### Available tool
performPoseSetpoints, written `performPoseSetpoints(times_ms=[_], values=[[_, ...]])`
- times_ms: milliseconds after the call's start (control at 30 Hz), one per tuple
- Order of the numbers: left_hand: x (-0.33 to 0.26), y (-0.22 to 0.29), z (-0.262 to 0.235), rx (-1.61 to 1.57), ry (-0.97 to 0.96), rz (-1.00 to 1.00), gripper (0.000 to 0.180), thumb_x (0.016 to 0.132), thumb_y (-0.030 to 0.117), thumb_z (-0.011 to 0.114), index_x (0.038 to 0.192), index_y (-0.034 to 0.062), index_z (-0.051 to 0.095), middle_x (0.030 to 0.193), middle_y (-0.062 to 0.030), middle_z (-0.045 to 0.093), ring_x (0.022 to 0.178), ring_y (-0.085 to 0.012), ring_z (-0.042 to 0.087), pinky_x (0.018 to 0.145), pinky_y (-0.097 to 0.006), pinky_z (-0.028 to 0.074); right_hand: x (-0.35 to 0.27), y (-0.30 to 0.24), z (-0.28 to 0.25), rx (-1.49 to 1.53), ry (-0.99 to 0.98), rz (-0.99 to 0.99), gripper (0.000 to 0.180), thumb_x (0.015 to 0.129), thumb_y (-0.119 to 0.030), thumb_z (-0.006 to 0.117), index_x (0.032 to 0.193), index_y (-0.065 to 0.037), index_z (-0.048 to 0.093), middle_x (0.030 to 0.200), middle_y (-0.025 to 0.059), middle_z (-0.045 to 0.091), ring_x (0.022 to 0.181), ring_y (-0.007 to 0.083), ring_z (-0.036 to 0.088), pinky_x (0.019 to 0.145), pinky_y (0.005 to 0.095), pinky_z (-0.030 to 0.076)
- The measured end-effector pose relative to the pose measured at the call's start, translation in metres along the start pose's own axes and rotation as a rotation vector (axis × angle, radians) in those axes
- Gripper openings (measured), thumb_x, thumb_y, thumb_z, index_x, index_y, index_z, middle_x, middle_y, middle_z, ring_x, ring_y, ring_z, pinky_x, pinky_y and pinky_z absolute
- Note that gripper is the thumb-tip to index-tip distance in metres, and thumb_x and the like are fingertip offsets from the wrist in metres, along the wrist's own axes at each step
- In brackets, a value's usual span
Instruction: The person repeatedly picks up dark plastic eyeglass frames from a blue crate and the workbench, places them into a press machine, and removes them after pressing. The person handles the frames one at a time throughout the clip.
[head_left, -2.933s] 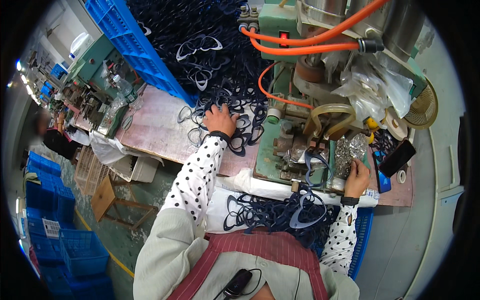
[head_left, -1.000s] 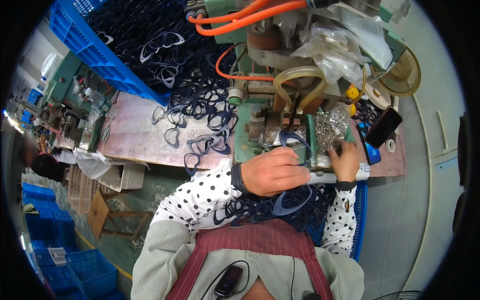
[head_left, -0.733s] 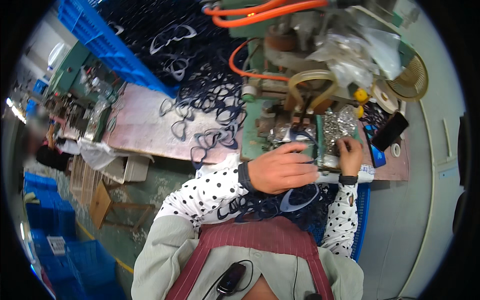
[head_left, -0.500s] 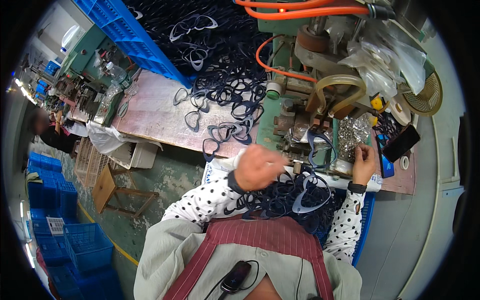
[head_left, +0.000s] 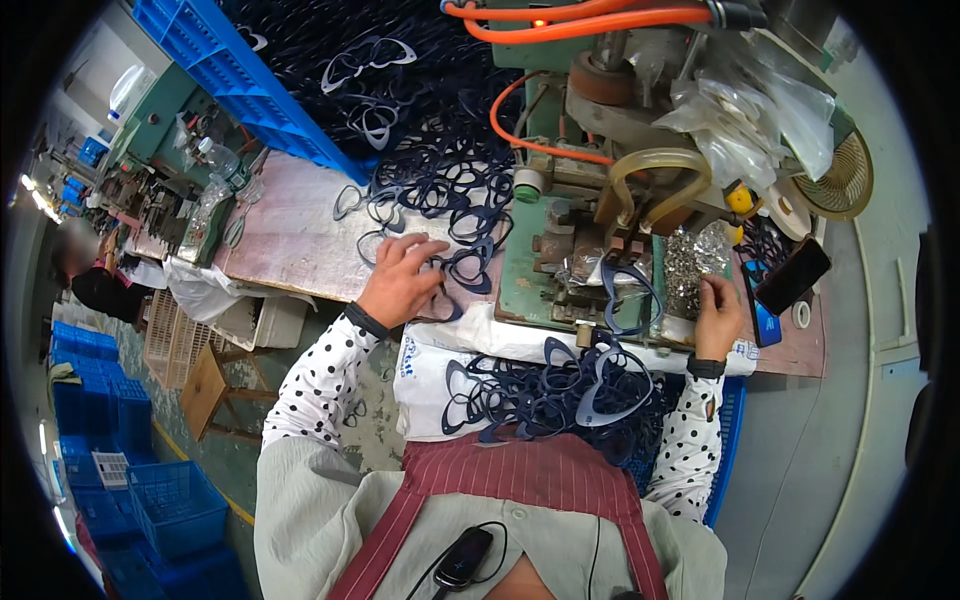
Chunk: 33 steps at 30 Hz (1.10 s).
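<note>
My left hand point(head_left: 405, 280) reaches over the table with fingers spread, above dark blue heart-shaped eyeglass frames point(head_left: 468, 265). One frame lies partly under the fingers. My right hand point(head_left: 718, 318) is at the near right edge of a pile of small shiny metal parts point(head_left: 684, 268). Its thumb and fingers are drawn together; whatever is between them is too small to make out. Between the hands, a dark blue eyeglass frame point(head_left: 655, 300) sits at the front of a green bench machine point(head_left: 520, 290). More frames point(head_left: 520, 395) are heaped in front of my apron.
A blue crate point(head_left: 265, 90) stands at the back left beside a large mass of frames. Orange hoses point(head_left: 600, 22) cross above the machine. On the right are a phone point(head_left: 793, 276), a roll of tape point(head_left: 801, 315) and a fan point(head_left: 838, 180). A wooden stool point(head_left: 205, 390) stands at left.
My left hand has swung left and away from me, from before the machine to the frames on the table, and its fingers have spread. The right hand stays by the metal parts.
</note>
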<state>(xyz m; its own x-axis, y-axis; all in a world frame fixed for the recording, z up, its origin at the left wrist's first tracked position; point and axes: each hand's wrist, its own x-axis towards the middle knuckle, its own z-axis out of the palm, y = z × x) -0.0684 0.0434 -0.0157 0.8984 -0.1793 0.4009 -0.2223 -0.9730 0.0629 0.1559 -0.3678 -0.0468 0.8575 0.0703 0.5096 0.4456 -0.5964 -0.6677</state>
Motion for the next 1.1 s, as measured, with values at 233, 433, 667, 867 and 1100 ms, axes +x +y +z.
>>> performPoseSetpoints(times_ms=[233,433,667,867,1100], values=[[0.065,0.061,-0.006,-0.287,0.514,0.022,0.021,0.072,0.0,0.064,0.091,0.0092,0.063,0.091,-0.0038,0.067,0.084,-0.0232,0.061,0.081,-0.039,0.043,0.014,-0.081,-0.001,0.32,-0.072,0.082,0.013,0.083,-0.003,0.067,0.095,-0.002,0.072,0.083,0.0023,0.068,0.063,0.0073,0.052,0.059,0.0222,0.043],[0.108,0.135,-0.013,-0.189,0.586,0.364,0.032,0.074,0.014,0.067,0.106,0.0119,0.068,0.1,-0.002,0.068,0.087,-0.0174,0.063,0.089,-0.038,0.045,0.009,-0.143,-0.014,0.574,-0.262,0.117,0.016,0.078,-0.002,0.069,0.094,-0.004,0.072,0.077,-0.0057,0.064,0.059,0.0001,0.037,0.052,0.0183,0.029],[0.119,0.149,-0.006,-0.523,0.467,0.452,0.038,0.075,0.007,0.069,0.112,0.0032,0.066,0.104,-0.0073,0.069,0.089,-0.0214,0.065,0.088,-0.041,0.049,0.002,-0.16,-0.004,0.609,-0.337,0.176,0.035,0.073,-0.003,0.074,0.105,-0.002,0.06,0.08,0.0019,0.069,0.054,-0.0014,0.036,0.047,0.0182,0.027],[0.111,0.15,-0.004,-0.453,0.451,0.657,0.033,0.081,0.006,0.061,0.113,0.0006,0.064,0.104,-0.0113,0.068,0.08,-0.0225,0.062,0.085,-0.04,0.051,0.007,-0.166,0.013,0.74,-0.292,0.19,0.045,0.073,-0.002,0.074,0.111,0.0,0.051,0.08,0.0044,0.069,0.057,0.0001,0.043,0.049,0.0184,0.033],[0.119,0.15,-0.014,-0.499,0.438,0.719,0.033,0.08,0.01,0.067,0.112,0.004,0.065,0.105,-0.0092,0.068,0.084,-0.0219,0.064,0.084,-0.038,0.051,0.008,-0.158,0.017,0.803,-0.341,0.216,0.049,0.072,-0.003,0.076,0.111,0.004,0.047,0.083,0.007,0.068,0.065,0.0014,0.05,0.055,0.0191,0.04]])
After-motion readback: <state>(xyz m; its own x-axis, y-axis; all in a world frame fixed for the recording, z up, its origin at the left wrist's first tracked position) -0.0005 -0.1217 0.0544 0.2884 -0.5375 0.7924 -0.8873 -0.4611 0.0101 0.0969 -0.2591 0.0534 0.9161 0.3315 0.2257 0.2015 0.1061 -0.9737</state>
